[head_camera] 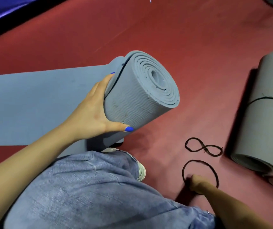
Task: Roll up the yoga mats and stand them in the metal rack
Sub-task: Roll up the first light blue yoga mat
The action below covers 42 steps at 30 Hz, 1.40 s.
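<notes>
Fingers and thumb of the left hand (91, 111) curl round the rolled blue mat (139, 95), its long axis tilted, spiral end pointing up and right, away from the palm. Right hand (197, 183), low and blurred, pinches a dark elastic loop (213, 171) on the red floor (182, 38).

Left hand (93, 111) grips the rolled blue mat (139, 95), its spiral end tilted up off the red floor (190, 47). Right hand (196, 183) pinches a dark cord loop (213, 171). Second loop (203, 147) just beyond it; tied grey roll (264, 113) near the floor's right edge.
</notes>
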Available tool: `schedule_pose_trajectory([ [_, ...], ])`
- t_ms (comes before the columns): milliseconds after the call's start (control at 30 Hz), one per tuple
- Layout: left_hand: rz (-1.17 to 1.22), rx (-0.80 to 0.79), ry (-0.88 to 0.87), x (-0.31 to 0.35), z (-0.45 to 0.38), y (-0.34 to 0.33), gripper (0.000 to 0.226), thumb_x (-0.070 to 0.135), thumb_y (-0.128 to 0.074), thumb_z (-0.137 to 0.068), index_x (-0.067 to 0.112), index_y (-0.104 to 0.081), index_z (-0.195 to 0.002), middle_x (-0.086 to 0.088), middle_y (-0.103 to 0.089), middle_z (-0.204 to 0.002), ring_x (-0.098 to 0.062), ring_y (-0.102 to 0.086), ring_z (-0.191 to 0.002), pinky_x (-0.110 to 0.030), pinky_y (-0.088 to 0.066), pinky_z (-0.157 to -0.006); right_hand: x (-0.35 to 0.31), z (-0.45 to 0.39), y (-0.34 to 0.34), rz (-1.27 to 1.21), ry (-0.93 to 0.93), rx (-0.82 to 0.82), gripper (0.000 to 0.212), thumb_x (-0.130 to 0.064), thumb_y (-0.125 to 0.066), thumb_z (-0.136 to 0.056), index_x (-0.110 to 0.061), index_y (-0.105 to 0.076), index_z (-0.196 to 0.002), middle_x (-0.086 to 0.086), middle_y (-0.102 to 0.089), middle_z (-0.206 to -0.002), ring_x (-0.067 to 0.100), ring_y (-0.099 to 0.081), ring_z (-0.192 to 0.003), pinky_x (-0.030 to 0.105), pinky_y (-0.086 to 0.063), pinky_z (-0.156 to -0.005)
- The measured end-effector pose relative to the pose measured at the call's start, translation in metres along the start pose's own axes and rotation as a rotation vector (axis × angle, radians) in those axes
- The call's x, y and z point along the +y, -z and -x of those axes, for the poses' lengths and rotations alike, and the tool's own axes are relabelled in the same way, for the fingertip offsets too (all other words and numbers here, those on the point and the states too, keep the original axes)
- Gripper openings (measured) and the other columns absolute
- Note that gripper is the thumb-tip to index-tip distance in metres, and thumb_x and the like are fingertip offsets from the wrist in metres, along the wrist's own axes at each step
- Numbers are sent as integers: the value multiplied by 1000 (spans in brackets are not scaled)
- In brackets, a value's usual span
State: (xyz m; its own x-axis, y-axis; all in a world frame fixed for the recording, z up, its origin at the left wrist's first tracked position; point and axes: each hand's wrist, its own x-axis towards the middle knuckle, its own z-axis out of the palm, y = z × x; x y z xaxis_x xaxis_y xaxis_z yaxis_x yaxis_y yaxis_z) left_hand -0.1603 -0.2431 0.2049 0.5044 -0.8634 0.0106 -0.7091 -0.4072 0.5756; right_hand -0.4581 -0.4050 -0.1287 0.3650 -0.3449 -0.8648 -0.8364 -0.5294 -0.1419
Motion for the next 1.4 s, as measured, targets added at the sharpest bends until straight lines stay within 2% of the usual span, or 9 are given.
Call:
schedule_pose_trajectory([
  [167,21,39,18,-2,-1,2,130,69,-75,-39,32,-16,-148,18,-28,-143,6,-26,-128,-25,-25,-106,-12,8,23,28,89,-26,32,-29,-55,-91,-12,-61,-118,8,-65,-117,22,-60,-106,23,-41,-75],
  [300,54,80,26,-5,-3,6,128,68,-76,-40,32,-17,-148,17,-29,-146,4,-27,-131,-25,-26,-107,-46,30,72,119,269,-90,22,-26,-51,-89,-11,-67,-92,6,-70,-86,25,-64,-86,25,-42,-64],
  [367,69,110,42,-6,-3,9,128,68,-76,-39,32,-18,-148,12,-30,-148,1,-29,-132,-28,-27,-107,-64,43,102,135,349,-75,15,-19,-50,-89,-12,-59,-81,10,-66,-74,25,-60,-74,25,-41,-58],
  [567,89,230,108,-15,3,20,128,68,-77,-38,36,-17,-146,11,-31,-147,-7,-31,-133,-33,-29,-107,-128,104,207,-247,531,119,19,-9,-46,-97,-11,-53,-79,7,-53,-62,9,-48,-32,23,-42,-34],
  [867,148,473,188,-37,29,54,127,71,-78,-39,39,-16,-145,13,-30,-148,-13,-33,-134,-44,-34,-109,-269,231,328,-482,971,563,13,-7,-51,-94,-9,-55,-82,5,-53,-56,18,-46,-31,26,-43,-35],
  [1100,270,743,199,-69,79,96,114,62,-82,-38,51,-21,-133,23,-38,-135,0,-40,-123,-25,-36,-98,-391,318,336,-187,1248,869,14,-19,-60,-90,-9,-69,-87,-4,-55,-60,1,-45,-37,16,-36,-38],
  [1200,295,851,241,-84,101,106,116,61,-83,-38,46,-24,-136,22,-40,-135,-1,-42,-122,-27,-40,-97,-445,353,309,61,1427,1019,14,-27,-63,-90,-17,-73,-91,-6,-56,-80,3,-54,-66,22,-43,-63],
  [1267,309,909,274,-95,113,113,123,62,-82,-37,37,-23,-142,15,-40,-140,-6,-43,-124,-34,-42,-101,-477,376,287,251,1496,1105,17,-32,-60,-91,-21,-72,-95,-3,-50,-88,13,-53,-78,30,-42,-68],
  [1400,353,1015,319,-113,132,124,120,62,-82,-37,40,-25,-140,15,-39,-139,-8,-44,-124,-34,-45,-96,-526,409,243,507,1563,1016,21,-34,-56,-93,-24,-71,-105,-14,-38,-73,12,-46,-84,28,-35,-68],
])
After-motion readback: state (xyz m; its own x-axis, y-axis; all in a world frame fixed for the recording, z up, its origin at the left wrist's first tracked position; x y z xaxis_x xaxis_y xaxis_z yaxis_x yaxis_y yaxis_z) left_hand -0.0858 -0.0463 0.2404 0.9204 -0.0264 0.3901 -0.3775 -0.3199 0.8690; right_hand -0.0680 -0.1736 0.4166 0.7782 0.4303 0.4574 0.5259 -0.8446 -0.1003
